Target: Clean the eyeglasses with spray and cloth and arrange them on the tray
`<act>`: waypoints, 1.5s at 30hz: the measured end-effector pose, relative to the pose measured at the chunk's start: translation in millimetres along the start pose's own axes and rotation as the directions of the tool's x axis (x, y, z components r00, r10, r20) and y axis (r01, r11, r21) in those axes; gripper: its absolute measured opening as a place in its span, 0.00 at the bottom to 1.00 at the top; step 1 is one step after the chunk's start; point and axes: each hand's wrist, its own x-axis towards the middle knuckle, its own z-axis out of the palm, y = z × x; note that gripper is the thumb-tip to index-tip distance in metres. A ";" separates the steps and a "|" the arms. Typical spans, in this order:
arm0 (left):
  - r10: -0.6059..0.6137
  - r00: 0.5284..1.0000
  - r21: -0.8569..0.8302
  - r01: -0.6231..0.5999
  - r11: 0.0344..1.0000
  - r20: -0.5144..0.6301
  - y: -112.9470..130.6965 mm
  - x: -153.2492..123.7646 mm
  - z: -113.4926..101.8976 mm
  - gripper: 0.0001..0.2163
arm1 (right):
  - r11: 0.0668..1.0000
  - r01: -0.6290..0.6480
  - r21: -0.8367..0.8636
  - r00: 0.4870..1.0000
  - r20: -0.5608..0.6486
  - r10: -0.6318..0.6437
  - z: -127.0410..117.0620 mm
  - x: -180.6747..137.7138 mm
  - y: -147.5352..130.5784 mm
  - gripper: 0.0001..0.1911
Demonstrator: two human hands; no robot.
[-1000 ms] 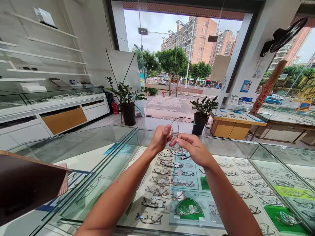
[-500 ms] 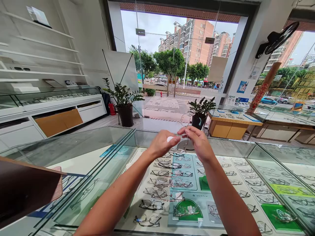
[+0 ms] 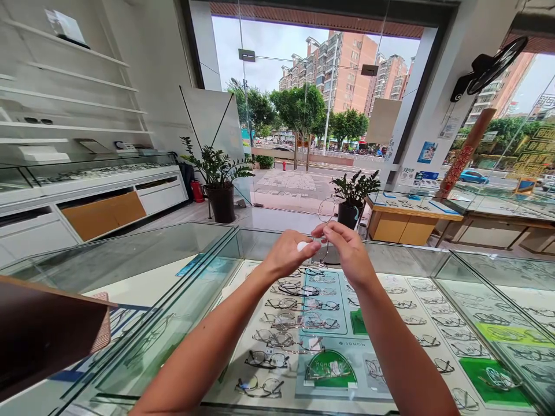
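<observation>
Metal-rimmed glasses (image 3: 326,211) are held up on end over the far part of the display case (image 3: 392,253), one round lens standing above the fingers, the rest partly hidden below. From where I stand, the person's right hand (image 3: 350,254) pinches them near the middle between thumb and fingertips, above the display case. The left hand (image 3: 288,254), over the display case too, is curled just beside it, thumb pressed along a small white piece (image 3: 302,246); whether it also grips the glasses I can't tell. Inside the display case, spectacle frames (image 3: 277,360) lie in rows, and toward its near edge one pair rests on a green half-round card (image 3: 343,378). At the display case's left, a dark brown panel (image 3: 43,335) juts in. Beyond the display case stand two potted plants (image 3: 221,202), a red fire extinguisher (image 3: 197,192) and, farther right, a wooden counter (image 3: 411,228)
</observation>
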 end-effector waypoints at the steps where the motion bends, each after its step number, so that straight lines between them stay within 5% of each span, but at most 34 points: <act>1: 0.003 1.000 0.010 -0.003 1.000 -0.009 -0.2 0.0 0.8 0.33 | 1.000 -0.001 -0.006 1.000 -0.004 0.001 0.1 -0.2 -0.2 0.14; 6: 0.048 0.998 -0.109 -0.051 0.993 -0.028 -5.4 0.7 0.9 0.35 | 1.000 0.011 -0.026 1.000 -0.008 -0.011 -0.6 -2.6 -3.5 0.15; 10: 0.073 0.979 -0.112 -0.095 0.989 -0.193 -21.8 9.5 -12.7 0.33 | 0.999 0.014 -0.044 0.999 -0.038 -0.016 -3.9 -1.9 -3.1 0.15; 14: -0.143 0.901 0.019 0.165 0.986 -0.410 -67.8 9.5 -32.9 0.22 | 0.998 -0.030 -0.053 0.995 -0.092 0.025 -11.1 -3.7 16.7 0.15; 18: -0.314 0.784 0.047 0.399 0.916 -0.536 -127.0 -22.6 -50.1 0.08 | 0.990 -0.084 -0.116 0.989 -0.130 0.069 -20.6 -23.2 52.6 0.17; 23: -0.410 0.676 0.103 0.582 0.806 -0.612 -182.9 -69.7 -63.7 0.11 | 0.961 -0.073 -0.267 0.966 -0.259 0.001 -26.3 -59.1 96.3 0.20; 28: -0.469 0.619 0.135 0.682 0.719 -0.631 -219.1 -88.8 -65.3 0.13 | 0.939 -0.071 -0.335 0.950 -0.310 -0.039 -23.4 -76.3 119.3 0.19; 36: -0.516 0.563 0.132 0.748 0.651 -0.645 -238.5 -97.7 -63.3 0.15 | 0.941 -0.048 -0.335 0.963 -0.267 -0.046 -15.5 -79.7 116.2 0.18; 45: -0.550 0.537 0.133 0.782 0.609 -0.639 -234.1 -94.6 -62.9 0.14 | 0.941 -0.053 -0.335 0.964 -0.262 -0.039 -14.0 -79.5 114.7 0.18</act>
